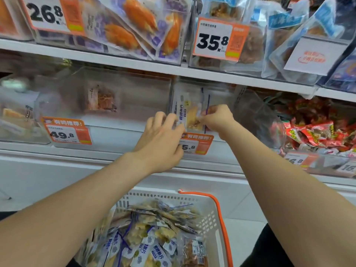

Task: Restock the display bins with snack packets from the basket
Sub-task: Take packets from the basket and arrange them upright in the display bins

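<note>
A white basket [210, 222] with orange handles sits low in front of me, full of several clear snack packets [146, 234] with blue-and-white labels. Both hands reach up to a clear display bin [217, 93] on the middle shelf. My left hand [163, 137] and my right hand [215, 118] each hold a side of a few of the same packets [189, 114] at the bin's front edge. My right hand's fingers pinch the packets' right edge. My left hand's fingers curl over their left edge.
An orange price tag [194, 144] hangs under the bin, partly behind my left hand. To the left is a nearly bare clear bin [123, 97] with a brown packet. Red packets [316, 130] fill the bin on the right. Stocked bins line the shelf above.
</note>
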A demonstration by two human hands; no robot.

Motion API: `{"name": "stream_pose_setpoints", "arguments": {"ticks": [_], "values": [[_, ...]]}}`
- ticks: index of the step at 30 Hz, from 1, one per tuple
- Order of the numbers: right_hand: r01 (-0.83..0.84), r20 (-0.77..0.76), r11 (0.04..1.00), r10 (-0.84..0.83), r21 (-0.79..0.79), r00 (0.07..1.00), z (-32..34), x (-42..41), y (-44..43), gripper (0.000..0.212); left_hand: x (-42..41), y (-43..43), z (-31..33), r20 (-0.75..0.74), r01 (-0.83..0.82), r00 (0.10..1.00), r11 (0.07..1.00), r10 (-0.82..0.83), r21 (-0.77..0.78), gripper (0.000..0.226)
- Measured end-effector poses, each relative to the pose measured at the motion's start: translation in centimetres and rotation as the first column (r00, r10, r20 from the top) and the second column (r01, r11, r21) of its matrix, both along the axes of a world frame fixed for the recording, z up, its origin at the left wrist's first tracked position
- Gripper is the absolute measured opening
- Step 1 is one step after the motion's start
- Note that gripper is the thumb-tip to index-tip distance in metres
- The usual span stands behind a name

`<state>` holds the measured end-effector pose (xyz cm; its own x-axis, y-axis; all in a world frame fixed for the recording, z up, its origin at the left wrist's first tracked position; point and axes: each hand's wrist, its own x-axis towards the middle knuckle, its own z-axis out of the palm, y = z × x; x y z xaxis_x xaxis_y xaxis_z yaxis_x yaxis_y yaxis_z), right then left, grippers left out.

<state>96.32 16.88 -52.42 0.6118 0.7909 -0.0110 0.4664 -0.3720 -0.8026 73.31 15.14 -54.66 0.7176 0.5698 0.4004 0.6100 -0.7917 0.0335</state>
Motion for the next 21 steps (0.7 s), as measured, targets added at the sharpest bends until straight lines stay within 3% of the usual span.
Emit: {"name": "stream_pose_setpoints", "arguments": {"ticks": [4, 11, 14, 17, 21], "values": [[-0.003, 0.039, 0.998, 0.005, -0.067, 0.999, -1.1, 1.1, 1.3, 0.011, 0.4, 1.1, -1.0, -0.038, 0.004, 0.999, 1.000, -0.004, -0.003, 0.042], [-0.028, 0.314, 0.996, 0.053, -0.085, 0.948, -2.4, 1.7, 4.1, 0.025, 0.9, 1.3, -2.0, -0.077, -0.026, 0.997, 0.999, 0.029, 0.039, 0.048], [-0.001, 0.403, 0.997, 0.033, -0.079, 0.915, -3.2, 1.8, 5.6, 0.042, 0.7, 1.3, -2.1, -0.073, -0.010, 0.997, 0.999, 0.013, 0.037, 0.049], [0.049, 0.427, 0.997, -0.017, -0.064, 0.904, -5.2, 3.4, 7.6, 0.056, 0.6, 1.3, -2.2, -0.069, -0.001, 0.998, 1.000, 0.003, 0.026, 0.052], [0.091, 0.452, 0.994, -0.053, -0.063, 0.891, -3.9, 2.3, 6.3, 0.052, 0.6, 1.2, -2.2, -0.073, -0.008, 0.997, 1.000, 0.010, 0.021, 0.052]]}}
